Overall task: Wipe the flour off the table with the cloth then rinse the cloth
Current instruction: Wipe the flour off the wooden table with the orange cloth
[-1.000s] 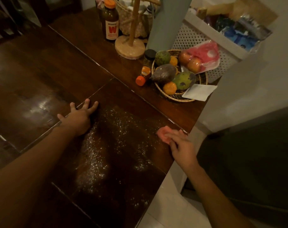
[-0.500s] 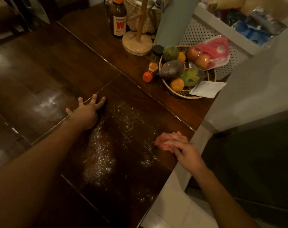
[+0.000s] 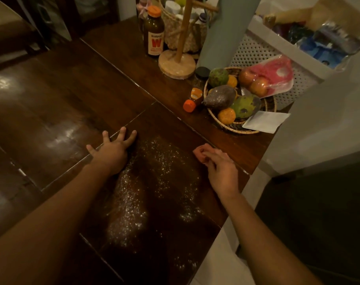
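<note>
Nearest, flour [image 3: 129, 202]: white specks scattered on the dark panel between the two forearms. The densest band runs from the near edge up the left side, with thinner patches to the right.
Table [image 3: 51, 112]: dark glossy wood with seams between panels. Its right edge borders a pale floor.
Right hand [image 3: 222, 171]: over the right side of the table. Fingers are curled and bunched together, pressing down on the cloth [image 3: 198, 154]. The thumb is hidden, so a pinch cannot be confirmed.
Left hand [image 3: 113, 155]: palm down, flat on the table at the far-left margin of the flour. Fingers are straight and spread, with the tips over a seam.
Cloth: pink, crumpled, lying on the table at the far-right margin of the flour, close to a seam. It is mostly covered by the fingers.
Basket [image 3: 242, 131]: woven and shallow, holding green, dark and orange fruit. A bag with pink netting rests on its far side.
Packet [image 3: 265, 121]: white and flat, lying over the basket's right rim.
Small bottle [image 3: 192, 99]: orange cap, on its side, just left of the basket.
Stand [image 3: 177, 64]: round wooden base with an upright pole.
Brown bottle [image 3: 155, 36]: upright, orange cap, red W on its label, just left of the stand.
</note>
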